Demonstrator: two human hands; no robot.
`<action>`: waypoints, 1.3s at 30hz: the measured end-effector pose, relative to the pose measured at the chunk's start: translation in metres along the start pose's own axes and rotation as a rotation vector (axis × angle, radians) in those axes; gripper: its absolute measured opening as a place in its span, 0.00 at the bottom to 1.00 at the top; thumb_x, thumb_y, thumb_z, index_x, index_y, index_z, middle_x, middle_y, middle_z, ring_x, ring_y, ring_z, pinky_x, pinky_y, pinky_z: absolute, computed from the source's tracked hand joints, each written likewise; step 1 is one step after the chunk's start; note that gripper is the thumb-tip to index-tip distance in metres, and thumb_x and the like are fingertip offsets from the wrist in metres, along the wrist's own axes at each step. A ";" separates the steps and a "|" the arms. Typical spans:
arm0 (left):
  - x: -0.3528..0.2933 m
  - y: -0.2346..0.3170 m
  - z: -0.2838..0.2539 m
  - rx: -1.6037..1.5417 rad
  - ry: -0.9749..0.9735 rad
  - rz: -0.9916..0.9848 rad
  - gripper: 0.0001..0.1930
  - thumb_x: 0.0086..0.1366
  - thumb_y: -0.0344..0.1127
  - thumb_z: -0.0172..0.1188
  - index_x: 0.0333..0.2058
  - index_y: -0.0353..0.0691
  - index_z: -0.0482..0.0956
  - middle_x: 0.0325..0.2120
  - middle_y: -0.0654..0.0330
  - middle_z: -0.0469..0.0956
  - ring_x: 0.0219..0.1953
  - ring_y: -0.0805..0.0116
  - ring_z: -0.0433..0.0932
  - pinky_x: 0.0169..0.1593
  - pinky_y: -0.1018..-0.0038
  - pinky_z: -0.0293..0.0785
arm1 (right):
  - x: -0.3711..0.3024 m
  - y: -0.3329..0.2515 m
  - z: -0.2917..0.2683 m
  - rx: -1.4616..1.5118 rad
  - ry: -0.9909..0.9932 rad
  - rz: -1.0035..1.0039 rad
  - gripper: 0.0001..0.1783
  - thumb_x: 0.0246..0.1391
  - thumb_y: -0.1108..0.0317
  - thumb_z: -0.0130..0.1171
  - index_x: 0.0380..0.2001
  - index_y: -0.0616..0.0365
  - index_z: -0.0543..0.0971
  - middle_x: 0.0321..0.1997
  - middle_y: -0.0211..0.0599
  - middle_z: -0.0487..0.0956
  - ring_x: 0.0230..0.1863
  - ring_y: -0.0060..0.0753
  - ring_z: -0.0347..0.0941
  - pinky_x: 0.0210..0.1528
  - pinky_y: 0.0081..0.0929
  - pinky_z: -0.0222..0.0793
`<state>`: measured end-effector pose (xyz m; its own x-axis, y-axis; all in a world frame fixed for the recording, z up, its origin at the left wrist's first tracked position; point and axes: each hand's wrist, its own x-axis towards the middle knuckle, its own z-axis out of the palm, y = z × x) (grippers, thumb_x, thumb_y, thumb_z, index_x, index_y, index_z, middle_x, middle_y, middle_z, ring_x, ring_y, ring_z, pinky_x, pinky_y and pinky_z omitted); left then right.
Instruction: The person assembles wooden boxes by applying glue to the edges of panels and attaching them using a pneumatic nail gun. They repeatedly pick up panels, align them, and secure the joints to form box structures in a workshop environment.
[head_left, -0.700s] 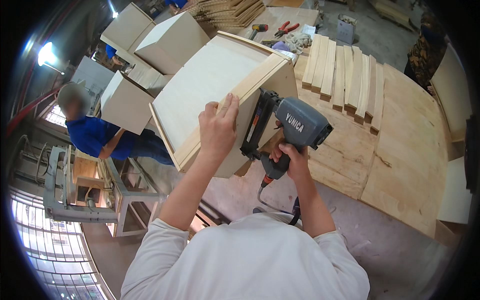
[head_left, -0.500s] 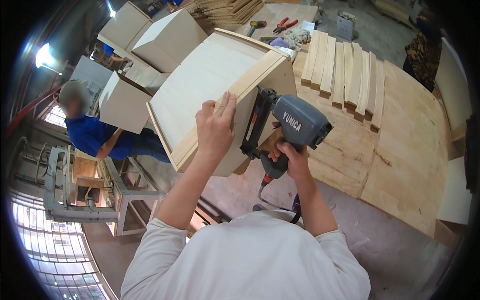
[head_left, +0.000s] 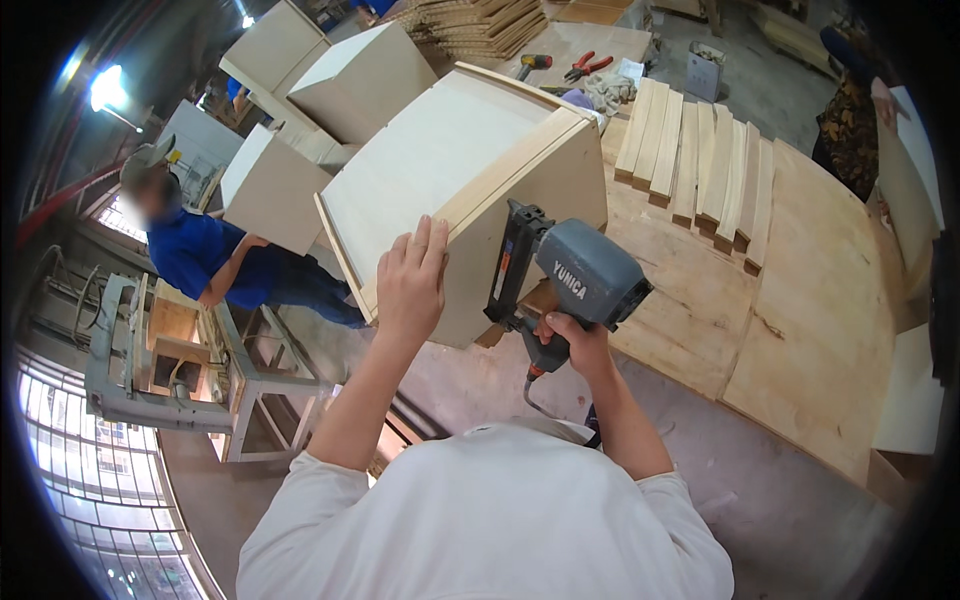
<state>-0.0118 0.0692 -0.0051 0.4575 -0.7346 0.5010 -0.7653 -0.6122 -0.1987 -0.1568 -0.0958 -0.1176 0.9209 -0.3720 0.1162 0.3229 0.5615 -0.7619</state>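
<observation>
A pale wooden cabinet box (head_left: 410, 150) with a raised wood strip along its edge stands tilted before me on the bench. My left hand (head_left: 412, 285) rests on that strip at the near side, fingers stretched out along the wood. In my right hand (head_left: 578, 345) is a dark grey pneumatic nail gun (head_left: 590, 270), gripped by its handle. Its nose lies at the box's right side, near the strip; whether it touches cannot be seen. An air hose (head_left: 538, 398) runs down from the handle.
Several wood strips (head_left: 700, 165) lie in a row on the plywood bench (head_left: 810, 330) at right. Behind the box are a hammer (head_left: 536, 62) and red pliers (head_left: 588, 66). A co-worker in blue (head_left: 205, 255) holds another box (head_left: 275, 190) at left. A person stands far right.
My left hand has slid along the strip toward the near left. The nail gun has moved the same way along the box's edge. The whole view has shifted slightly.
</observation>
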 end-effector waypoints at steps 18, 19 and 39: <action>0.003 0.000 0.002 -0.100 0.094 0.015 0.19 0.58 0.30 0.58 0.50 0.38 0.76 0.48 0.53 0.77 0.45 0.53 0.74 0.42 0.64 0.68 | -0.009 0.026 0.017 -0.020 -0.047 0.054 0.06 0.50 0.68 0.59 0.26 0.58 0.74 0.20 0.32 0.73 0.20 0.23 0.70 0.14 0.24 0.68; 0.002 0.000 0.002 -0.094 0.095 0.017 0.19 0.58 0.30 0.58 0.50 0.38 0.76 0.48 0.53 0.78 0.45 0.53 0.74 0.42 0.64 0.68 | -0.010 0.024 0.018 -0.022 -0.039 0.063 0.07 0.50 0.67 0.59 0.26 0.58 0.74 0.20 0.32 0.73 0.19 0.23 0.70 0.13 0.24 0.67; -0.075 -0.062 -0.043 -0.191 -0.051 -0.016 0.22 0.58 0.36 0.61 0.52 0.43 0.75 0.51 0.48 0.74 0.56 0.53 0.70 0.65 0.53 0.49 | -0.045 0.061 0.044 -0.169 -0.078 0.139 0.07 0.51 0.69 0.59 0.29 0.60 0.75 0.24 0.32 0.74 0.27 0.24 0.70 0.32 0.25 0.68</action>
<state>-0.0180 0.1749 0.0062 0.4890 -0.7422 0.4583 -0.8275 -0.5609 -0.0254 -0.1686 -0.0119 -0.1414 0.9701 -0.2379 0.0468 0.1571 0.4693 -0.8690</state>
